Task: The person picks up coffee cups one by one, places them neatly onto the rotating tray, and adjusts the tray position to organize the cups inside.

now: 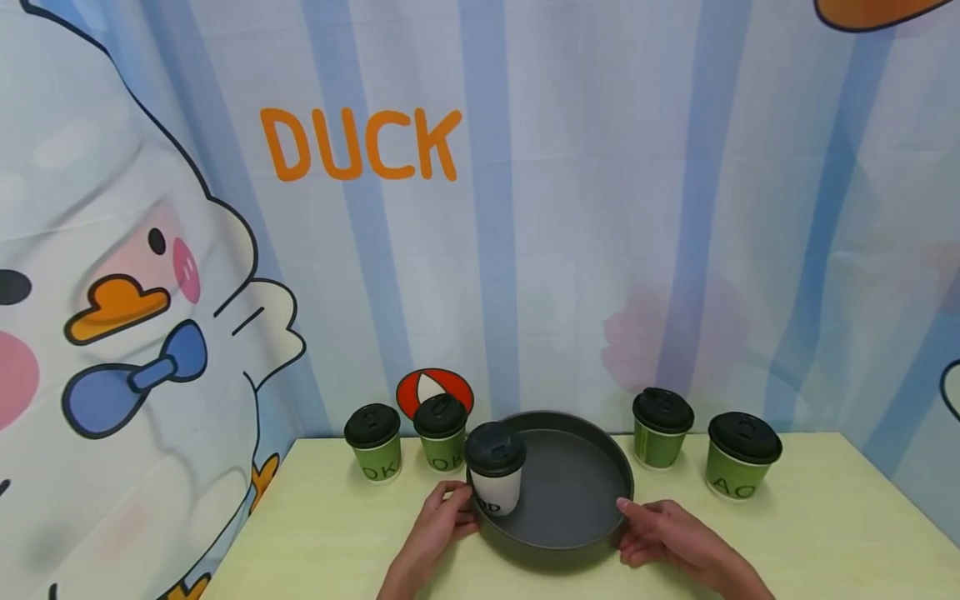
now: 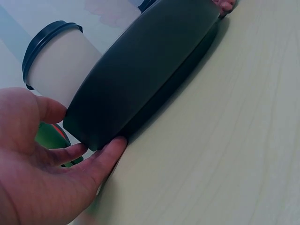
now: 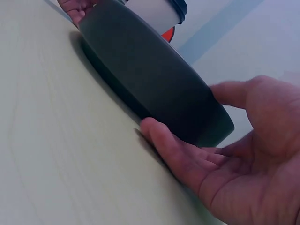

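Both hands hold a round dark grey baking pan (image 1: pixel 573 492) low over the table. My left hand (image 1: pixel 442 525) grips its left side, thumb by the rim and fingers under the base, as the left wrist view shows. On the opposite side my right hand (image 1: pixel 667 537) grips it the same way, its fingers (image 3: pixel 161 138) curled below the bottom edge. Inside the pan, near the left wall, a white paper cup (image 1: pixel 498 490) with a black lid stands upright. Dark lettering on the cup is partly cut off by the rim and hand.
Two green paper cups with black lids, one outer (image 1: pixel 377 454) and one inner (image 1: pixel 442 442), stand left of the pan. Two more, one nearer the pan (image 1: pixel 658 446) and one farther right (image 1: pixel 738 468), stand to its right. Behind the pale yellow table (image 1: pixel 322 533) hangs a printed duck curtain (image 1: pixel 570 208).
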Motion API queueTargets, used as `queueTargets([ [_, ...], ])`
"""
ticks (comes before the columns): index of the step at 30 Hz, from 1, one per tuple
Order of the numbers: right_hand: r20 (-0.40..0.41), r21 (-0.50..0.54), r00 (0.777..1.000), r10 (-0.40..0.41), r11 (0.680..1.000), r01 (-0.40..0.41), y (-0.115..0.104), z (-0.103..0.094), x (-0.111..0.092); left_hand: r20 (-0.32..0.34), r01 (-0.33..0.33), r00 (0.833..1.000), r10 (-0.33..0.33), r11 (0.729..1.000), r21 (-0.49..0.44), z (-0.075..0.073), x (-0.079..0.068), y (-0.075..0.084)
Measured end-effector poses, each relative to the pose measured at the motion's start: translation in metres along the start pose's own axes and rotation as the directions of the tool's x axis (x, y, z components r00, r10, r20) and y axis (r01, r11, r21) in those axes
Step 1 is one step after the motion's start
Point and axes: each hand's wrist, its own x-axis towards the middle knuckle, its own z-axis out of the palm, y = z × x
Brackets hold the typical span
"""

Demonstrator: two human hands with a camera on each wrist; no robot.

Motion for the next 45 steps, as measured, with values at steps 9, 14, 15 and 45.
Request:
queueTargets([
  [9, 0.031, 0.0, 0.999, 0.01, 1.0, -0.01, -0.003, -0.002, 0.0, 0.002, -0.031, 1.0, 0.031, 1.0, -0.006, 0.0, 0.0, 0.001],
  [14, -0.093, 0.017, 0.994, -0.05, 0.999, 0.052, 0.0, 0.0, 0.004, 0.002, -0.023, 1.0, 0.023, 1.0, -0.013, 0.0, 0.001, 0.002],
  [15, -0.104, 0.018, 0.993, -0.051, 0.998, 0.053, 0.0, 0.001, 0.005, 0.002, -0.022, 1.0, 0.022, 1.0, -0.013, 0.0, 0.001, 0.002],
  [45, -0.332, -0.298, 0.941, -0.062, 0.954, -0.042, -0.025, -0.002, -0.01, -0.018, 0.001, 1.0, -0.001, 1.0, -0.004, 0.001, 0.002, -0.001],
])
